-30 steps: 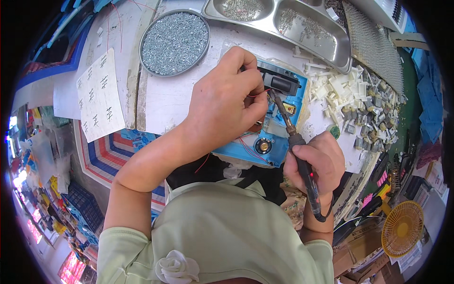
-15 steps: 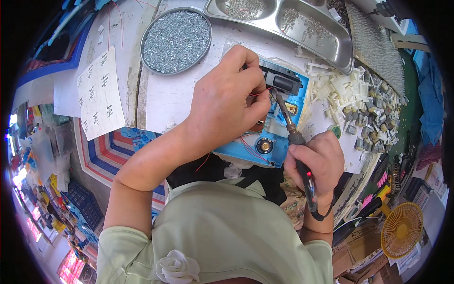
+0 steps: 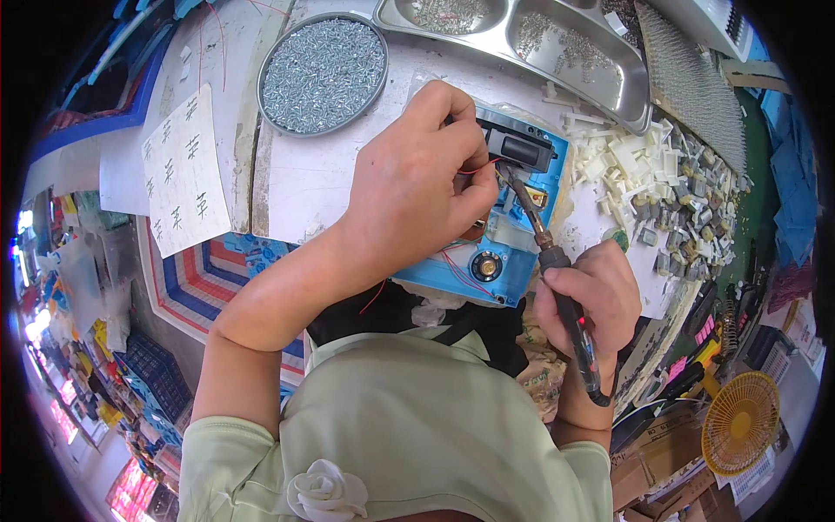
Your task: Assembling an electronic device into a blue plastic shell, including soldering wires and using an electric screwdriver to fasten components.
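My right hand is wrapped round the dark handle of a soldering iron. The iron slants up and left, its tip beside a black oblong module in a blue plastic housing. Over the housing's left part, my left hand has its fingers pinched together, with a thin red wire at the fingertips. That hand hides much of the housing's inside. A round black part with a brass-coloured centre sits at the housing's near end, with red wires running beside it.
A round tray of small metal screws stands at the far left. Behind is a steel compartment tray with small metal parts. White plastic pieces and small motors are heaped right of the housing. A paper sheet lies left.
My right hand and the soldering iron's handle have shifted slightly right, while the tip stays by the black module. My left hand has hardly moved.
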The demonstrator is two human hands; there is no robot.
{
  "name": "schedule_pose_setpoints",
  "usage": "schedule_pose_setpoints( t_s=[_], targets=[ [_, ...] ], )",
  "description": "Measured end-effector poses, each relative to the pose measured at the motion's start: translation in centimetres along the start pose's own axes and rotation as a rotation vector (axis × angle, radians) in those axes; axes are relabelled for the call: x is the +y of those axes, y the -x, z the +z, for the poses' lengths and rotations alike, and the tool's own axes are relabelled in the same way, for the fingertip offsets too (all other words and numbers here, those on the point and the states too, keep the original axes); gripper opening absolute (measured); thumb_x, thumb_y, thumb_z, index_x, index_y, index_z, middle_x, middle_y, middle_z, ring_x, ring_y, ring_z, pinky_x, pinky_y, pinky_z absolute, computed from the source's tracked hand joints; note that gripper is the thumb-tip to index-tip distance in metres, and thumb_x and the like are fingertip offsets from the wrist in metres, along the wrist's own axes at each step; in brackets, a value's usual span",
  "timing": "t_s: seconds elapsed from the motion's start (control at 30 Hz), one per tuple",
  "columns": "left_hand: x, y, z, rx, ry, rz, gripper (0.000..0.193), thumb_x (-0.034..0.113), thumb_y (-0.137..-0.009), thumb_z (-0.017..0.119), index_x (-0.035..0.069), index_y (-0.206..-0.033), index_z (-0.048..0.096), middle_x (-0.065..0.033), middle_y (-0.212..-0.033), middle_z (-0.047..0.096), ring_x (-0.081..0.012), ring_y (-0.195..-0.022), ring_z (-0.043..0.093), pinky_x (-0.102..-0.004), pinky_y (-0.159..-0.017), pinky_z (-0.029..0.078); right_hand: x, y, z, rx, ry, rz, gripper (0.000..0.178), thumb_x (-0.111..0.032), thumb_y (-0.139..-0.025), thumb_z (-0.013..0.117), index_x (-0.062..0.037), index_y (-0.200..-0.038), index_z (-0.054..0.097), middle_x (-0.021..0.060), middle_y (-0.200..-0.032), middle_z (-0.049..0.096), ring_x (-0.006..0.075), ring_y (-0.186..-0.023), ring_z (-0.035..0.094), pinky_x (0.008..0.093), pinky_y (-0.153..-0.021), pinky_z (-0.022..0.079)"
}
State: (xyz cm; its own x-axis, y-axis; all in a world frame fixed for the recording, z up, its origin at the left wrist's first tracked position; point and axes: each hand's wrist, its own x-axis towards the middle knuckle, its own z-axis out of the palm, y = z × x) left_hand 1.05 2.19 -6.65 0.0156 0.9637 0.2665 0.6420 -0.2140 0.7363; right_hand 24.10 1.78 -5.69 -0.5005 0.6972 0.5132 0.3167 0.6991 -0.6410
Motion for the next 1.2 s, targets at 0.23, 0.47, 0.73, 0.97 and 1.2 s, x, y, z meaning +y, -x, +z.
schedule_pose_setpoints(
  t_s=[0.23, 0.47, 0.73, 0.97, 1.2],
  targets=[
    [0.05, 0.00, 0.14, 0.011, -0.023, -0.006, 0.013, 0.000, -0.072, 0.076, 0.000, -0.078, 0.065, -0.0110, -0.096, 0.056, -0.0247, -0.081, 0.061, -0.0327, -0.070, 0.052, 0.30, -0.22, 0.05, -0.012, -0.013, 0.006, 0.047, 0.009, -0.061, 0.080, -0.0115, -0.101, 0.068, 0.0008, -0.064, 0.049, 0.0205, -0.055, 0.045, 0.0302, -0.050, 0.035],
    [-0.46, -0.07, 0.58, 0.080, -0.065, 0.079, 0.013, 0.007, -0.073, 0.074, 0.005, -0.075, 0.061, -0.0078, -0.096, 0.058, -0.0265, -0.070, 0.063, -0.0380, -0.059, 0.051, 0.57, -0.64, 0.53, -0.013, -0.013, 0.003, 0.043, 0.008, -0.062, 0.080, -0.0103, -0.099, 0.069, 0.0014, -0.065, 0.051, 0.0208, -0.056, 0.047, 0.0299, -0.051, 0.036],
    [-0.45, 0.05, 0.72, 0.090, -0.067, 0.081, 0.013, 0.006, -0.073, 0.074, 0.005, -0.076, 0.061, -0.0081, -0.097, 0.059, -0.0274, -0.071, 0.063, -0.0379, -0.060, 0.051, 0.46, -0.89, 0.49, -0.016, -0.014, 0.005, 0.041, 0.007, -0.065, 0.080, -0.0095, -0.100, 0.069, 0.0021, -0.065, 0.052, 0.0211, -0.057, 0.048, 0.0301, -0.051, 0.038],
    [-0.43, 0.11, 0.84, 0.101, -0.070, 0.088, 0.014, 0.006, -0.074, 0.074, 0.004, -0.076, 0.061, -0.0083, -0.097, 0.059, -0.0277, -0.072, 0.063, -0.0383, -0.061, 0.051, 0.38, -0.82, 0.43, -0.009, -0.008, 0.015, 0.041, 0.007, -0.064, 0.080, -0.0091, -0.100, 0.069, 0.0028, -0.066, 0.053, 0.0219, -0.057, 0.049, 0.0308, -0.051, 0.039],
    [-0.42, 0.10, 0.93, 0.109, -0.082, 0.094, 0.014, 0.006, -0.074, 0.074, 0.004, -0.076, 0.060, -0.0084, -0.097, 0.059, -0.0277, -0.073, 0.063, -0.0382, -0.062, 0.052, 0.32, -0.69, 0.22, -0.016, 0.001, 0.000, 0.042, 0.005, -0.065, 0.081, -0.0109, -0.102, 0.068, 0.0024, -0.067, 0.054, 0.0222, -0.057, 0.049, 0.0313, -0.052, 0.038]
  ],
)
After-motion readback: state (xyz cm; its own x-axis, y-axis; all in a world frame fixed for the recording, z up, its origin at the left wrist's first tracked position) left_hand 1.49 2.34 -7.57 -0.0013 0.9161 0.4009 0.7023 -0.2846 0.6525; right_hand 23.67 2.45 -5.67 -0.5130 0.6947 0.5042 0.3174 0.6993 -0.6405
